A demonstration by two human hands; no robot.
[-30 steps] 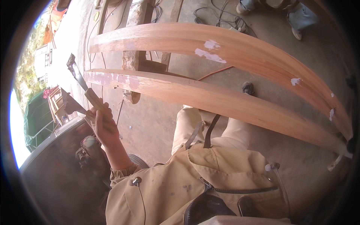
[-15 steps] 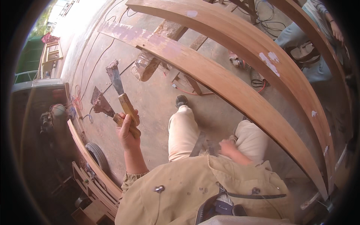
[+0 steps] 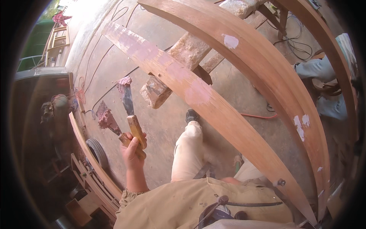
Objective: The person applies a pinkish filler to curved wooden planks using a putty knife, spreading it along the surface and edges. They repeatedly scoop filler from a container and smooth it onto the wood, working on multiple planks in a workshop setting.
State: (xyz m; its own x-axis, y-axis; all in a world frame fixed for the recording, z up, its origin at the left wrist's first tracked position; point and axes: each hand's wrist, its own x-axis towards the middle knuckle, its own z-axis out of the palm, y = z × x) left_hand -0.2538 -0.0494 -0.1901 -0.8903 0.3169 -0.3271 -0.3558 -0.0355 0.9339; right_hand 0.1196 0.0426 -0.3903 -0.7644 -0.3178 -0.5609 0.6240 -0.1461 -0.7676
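My left hand (image 3: 132, 149) is closed round the wooden handles of two putty knives. One putty knife (image 3: 127, 101) points up with a lump of pink filler on its blade tip; the other putty knife (image 3: 108, 121) leans left, its blade thickly coated in the same filler. To the right of them runs a long curved wooden beam (image 3: 228, 122), with smeared pale-pink filler patches on its far half. My right hand (image 3: 231, 180) shows only as a sliver of skin at the jacket's edge, over my right thigh; its fingers are hidden.
Behind lies a second curved beam (image 3: 267, 72) with small filler patches. A rough wooden support (image 3: 156, 91) props the nearer beam. At the right another person's trousered legs (image 3: 320, 70) show. A tyre (image 3: 97, 152) and stacked timber (image 3: 91, 179) stand left; cables (image 3: 89, 57) cross the floor.
My view has shifted, so the beams sit lower in it. My right hand has gone from plain sight by my thigh to mostly hidden. My left hand still grips both putty knives.
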